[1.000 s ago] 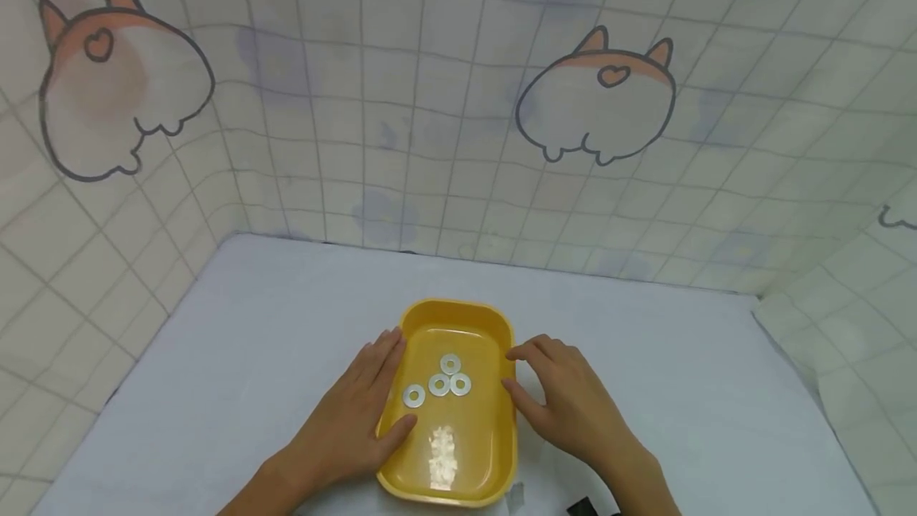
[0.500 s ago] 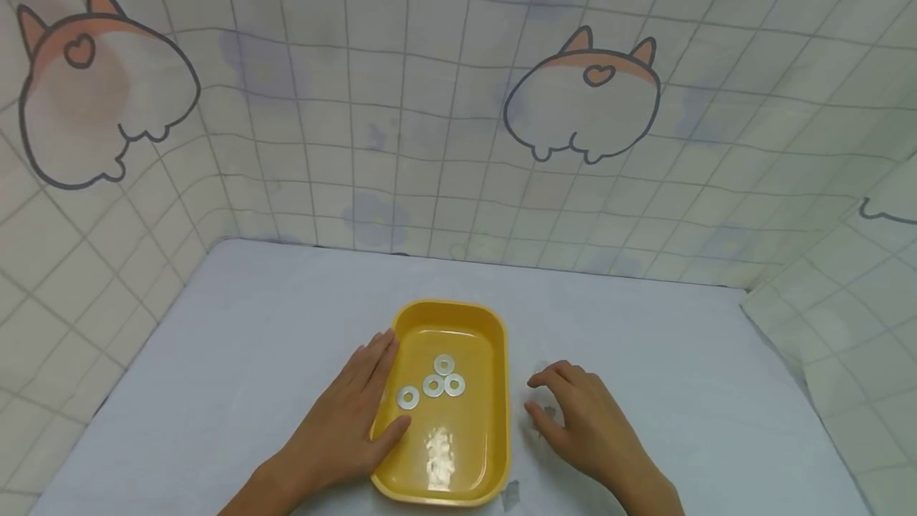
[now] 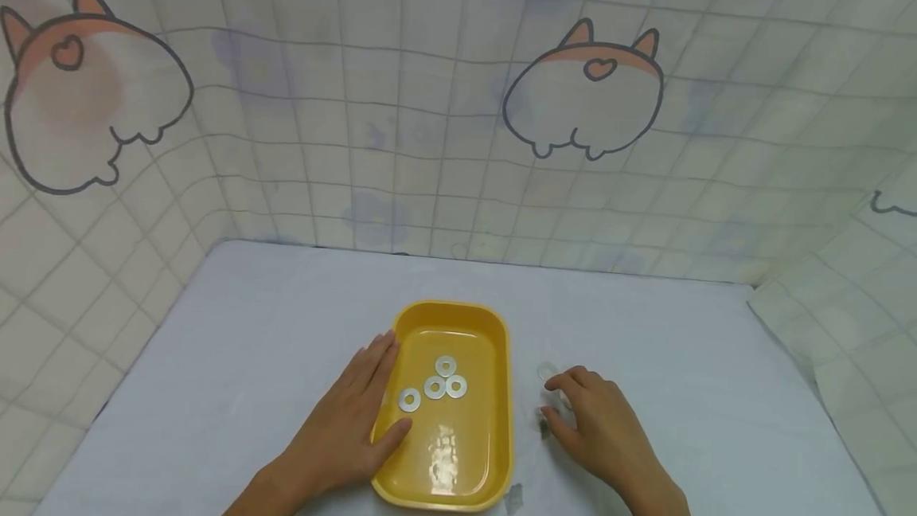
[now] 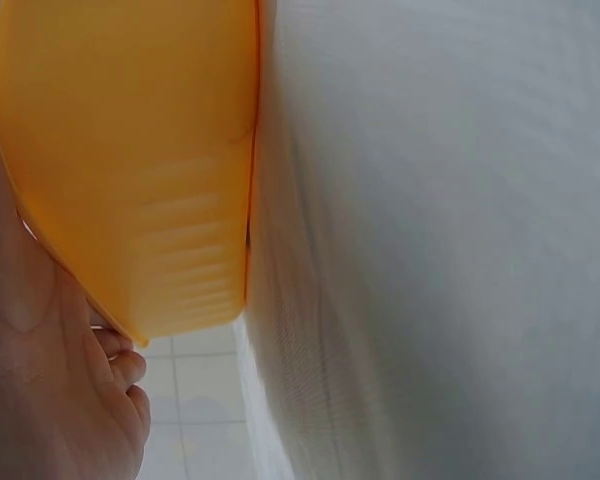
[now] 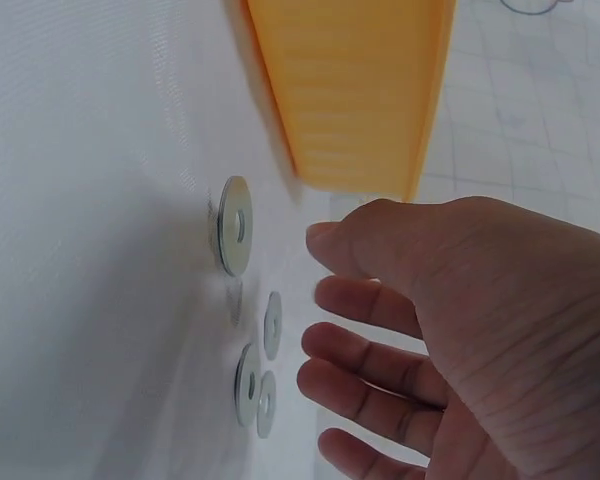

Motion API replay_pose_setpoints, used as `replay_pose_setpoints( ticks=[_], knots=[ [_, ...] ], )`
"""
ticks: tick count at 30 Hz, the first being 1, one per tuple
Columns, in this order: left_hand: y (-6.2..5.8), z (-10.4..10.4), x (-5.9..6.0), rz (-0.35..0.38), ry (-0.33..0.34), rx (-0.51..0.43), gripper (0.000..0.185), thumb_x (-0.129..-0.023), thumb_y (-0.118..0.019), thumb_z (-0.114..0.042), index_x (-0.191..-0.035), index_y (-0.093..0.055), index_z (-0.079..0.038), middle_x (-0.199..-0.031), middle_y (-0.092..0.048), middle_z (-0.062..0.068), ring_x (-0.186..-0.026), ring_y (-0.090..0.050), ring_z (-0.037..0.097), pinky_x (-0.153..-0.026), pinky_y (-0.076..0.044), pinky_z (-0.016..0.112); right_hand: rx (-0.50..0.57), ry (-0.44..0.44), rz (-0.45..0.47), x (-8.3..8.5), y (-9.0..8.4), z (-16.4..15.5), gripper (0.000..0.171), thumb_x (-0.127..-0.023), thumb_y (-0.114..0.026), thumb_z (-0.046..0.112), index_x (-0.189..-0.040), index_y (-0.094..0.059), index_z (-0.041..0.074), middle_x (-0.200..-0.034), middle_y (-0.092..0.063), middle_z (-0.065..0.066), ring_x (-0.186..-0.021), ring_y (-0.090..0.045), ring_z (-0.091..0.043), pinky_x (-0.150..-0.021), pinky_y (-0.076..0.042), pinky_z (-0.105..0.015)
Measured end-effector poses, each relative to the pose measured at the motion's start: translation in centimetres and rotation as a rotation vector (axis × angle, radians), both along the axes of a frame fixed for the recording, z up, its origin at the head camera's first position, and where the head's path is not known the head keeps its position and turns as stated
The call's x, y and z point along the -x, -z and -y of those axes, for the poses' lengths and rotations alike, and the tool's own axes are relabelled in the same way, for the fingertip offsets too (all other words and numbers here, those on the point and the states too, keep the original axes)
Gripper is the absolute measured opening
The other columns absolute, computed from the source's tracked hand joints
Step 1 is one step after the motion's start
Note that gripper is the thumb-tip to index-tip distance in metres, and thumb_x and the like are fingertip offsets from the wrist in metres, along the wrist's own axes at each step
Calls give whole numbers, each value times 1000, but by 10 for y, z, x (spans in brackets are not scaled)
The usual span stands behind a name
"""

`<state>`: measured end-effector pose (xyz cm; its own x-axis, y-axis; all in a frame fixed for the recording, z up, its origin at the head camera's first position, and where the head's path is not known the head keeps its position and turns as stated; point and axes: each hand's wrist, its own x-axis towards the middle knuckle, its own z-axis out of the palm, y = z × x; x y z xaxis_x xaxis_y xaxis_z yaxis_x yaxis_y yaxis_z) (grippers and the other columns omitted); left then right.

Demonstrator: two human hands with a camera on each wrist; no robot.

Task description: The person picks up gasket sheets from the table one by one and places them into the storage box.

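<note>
While the loose washers [image 5: 248,330] sit on the white tabletop [image 3: 286,325] just under the right hand [image 3: 598,424], its fingers hang relaxed and spread over them, gripping nothing. Right beside that hand's thumb is the yellow tray [image 3: 487,325], with four more washers [image 3: 433,385] lying inside. On the tray's far side, the left hand [image 3: 344,428] rests flat against the rim, fingers straight.

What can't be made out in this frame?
- Washers on the table: head view, mostly hidden under the right hand; count unclear.
- Tray contents: left wrist view shows only the outer wall.
- Left hand: left wrist view, cut off by the edge.
</note>
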<state>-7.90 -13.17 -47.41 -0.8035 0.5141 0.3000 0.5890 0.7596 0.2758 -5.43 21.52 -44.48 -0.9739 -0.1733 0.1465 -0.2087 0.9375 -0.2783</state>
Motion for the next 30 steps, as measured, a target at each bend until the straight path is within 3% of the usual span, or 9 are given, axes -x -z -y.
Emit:
replay_pose_setpoints(
  ticks=[7, 14, 23, 30],
  knots=[
    [-1, -1, -2, -1, -7, -1, 93, -98, -66, -47, -165, -27, 5, -176, -26, 17, -162, -30, 33, -136, 7, 21, -38, 37, 84, -2, 0, 1, 23, -85, -88, 23, -104, -77, 17, -103, -73, -1, -88, -66, -16, -87, -60, -43],
    [-2, 0, -2, 4, -16, -3, 93, -98, -67, -47, -165, -28, 3, -175, -27, 15, -163, -30, 32, -136, 7, 20, -57, 32, 110, -3, 3, 0, 25, -81, -90, 22, -102, -78, 16, -100, -73, 1, -83, -66, -13, -80, -61, -39],
    [-3, 1, -1, -12, -15, 12, 92, -98, -67, -47, -164, -28, 4, -175, -28, 17, -162, -31, 33, -136, 8, 21, -80, 51, 106, -2, 5, -7, 30, -79, -92, 23, -104, -78, 14, -105, -72, -4, -90, -67, -18, -83, -61, -44],
    [-2, 1, -1, -7, -14, 10, 92, -98, -66, -47, -164, -28, 5, -175, -28, 17, -162, -31, 33, -136, 8, 21, -81, 81, 190, 1, 4, -6, 26, -82, -90, 25, -103, -78, 15, -97, -71, 0, -81, -63, -12, -82, -62, -44]
  ],
)
